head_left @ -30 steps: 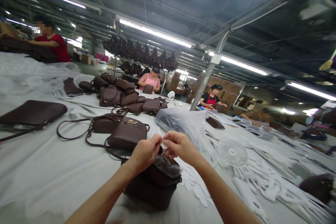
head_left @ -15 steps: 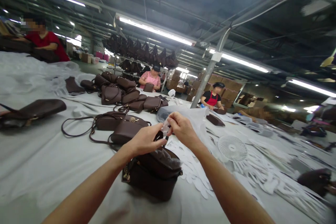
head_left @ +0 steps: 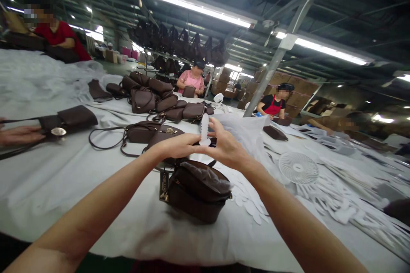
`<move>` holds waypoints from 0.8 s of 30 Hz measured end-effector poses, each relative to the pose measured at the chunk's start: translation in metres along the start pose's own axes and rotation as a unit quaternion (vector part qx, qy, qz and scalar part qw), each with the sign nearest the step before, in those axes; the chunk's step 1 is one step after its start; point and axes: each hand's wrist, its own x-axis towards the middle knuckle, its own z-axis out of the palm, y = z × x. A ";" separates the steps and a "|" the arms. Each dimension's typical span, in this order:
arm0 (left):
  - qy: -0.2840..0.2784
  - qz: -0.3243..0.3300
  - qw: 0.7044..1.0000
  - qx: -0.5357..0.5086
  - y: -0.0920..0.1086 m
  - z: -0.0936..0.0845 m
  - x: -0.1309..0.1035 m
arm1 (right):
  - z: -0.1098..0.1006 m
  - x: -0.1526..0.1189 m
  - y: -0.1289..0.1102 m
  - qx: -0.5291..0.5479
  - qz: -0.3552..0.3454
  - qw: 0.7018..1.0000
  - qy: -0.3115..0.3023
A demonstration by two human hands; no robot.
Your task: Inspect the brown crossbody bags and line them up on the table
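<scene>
A flat, oblong black tag (head_left: 164,187) with pale letters sat by the open, smooth, dark brown bag (head_left: 198,202). Above it, the left hand (head_left: 181,145) met a thin, white, wavy strip (head_left: 204,130); the right hand (head_left: 229,147) curved beside it. I couldn't tell which hand gripped.

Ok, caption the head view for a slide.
Left hand and right hand meet around a white strip near an open brown bag on pale cloth.

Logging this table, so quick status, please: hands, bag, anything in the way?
Left hand, right hand together at white strip. Bag open, plastic inside. Other bags behind, apparently not blocking.
</scene>
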 end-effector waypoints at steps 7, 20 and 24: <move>0.216 -0.019 0.975 0.047 0.012 0.024 -0.028 | -0.012 0.001 0.018 0.087 0.137 0.962 -0.221; 0.061 -0.011 0.968 0.243 0.034 0.128 -0.055 | -0.025 -0.002 0.010 0.274 0.335 0.701 -0.567; 0.008 -0.035 0.966 0.257 0.042 0.122 -0.055 | -0.016 -0.015 0.023 0.218 0.278 0.775 -0.525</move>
